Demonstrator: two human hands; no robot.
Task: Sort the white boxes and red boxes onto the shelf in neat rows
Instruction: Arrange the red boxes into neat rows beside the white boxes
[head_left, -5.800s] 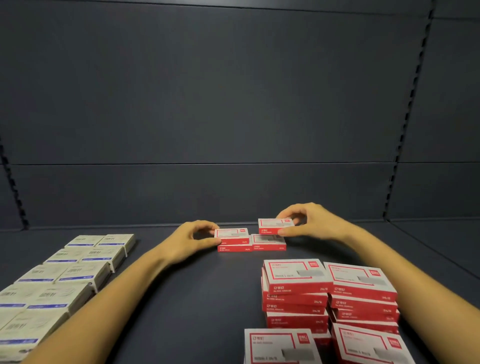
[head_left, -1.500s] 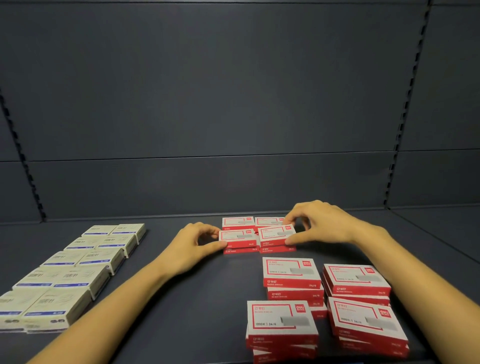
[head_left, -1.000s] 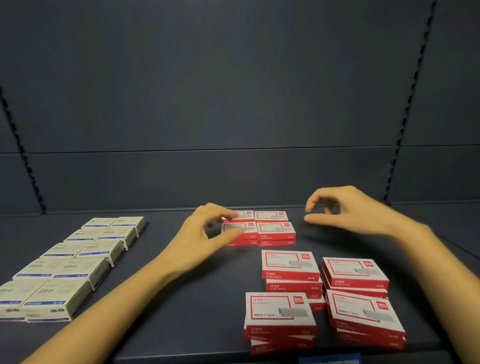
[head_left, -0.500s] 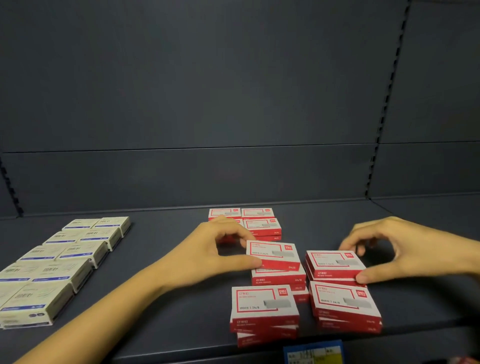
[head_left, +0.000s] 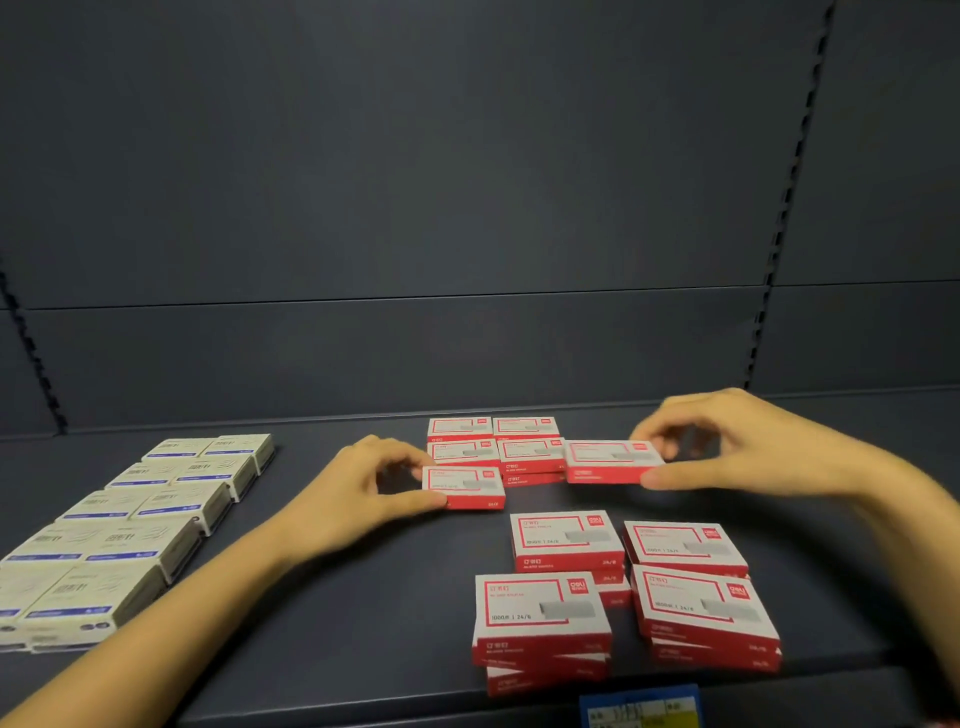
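- White boxes (head_left: 156, 512) look done: two neat rows on the left of the shelf (head_left: 363, 613), running near to far.
- Red rows (head_left: 493, 441) are begun at the far middle, two across and two deep.
- Left hand (head_left: 358, 499) has its fingers clamped on the left box (head_left: 464, 486), just near the rows.
- Right hand (head_left: 753, 447) has its fingers clamped on the right box (head_left: 610, 460), just right of the rows.
- Four untidy stacks (head_left: 623, 582) at the near right remain, so I judge the red part under half done.
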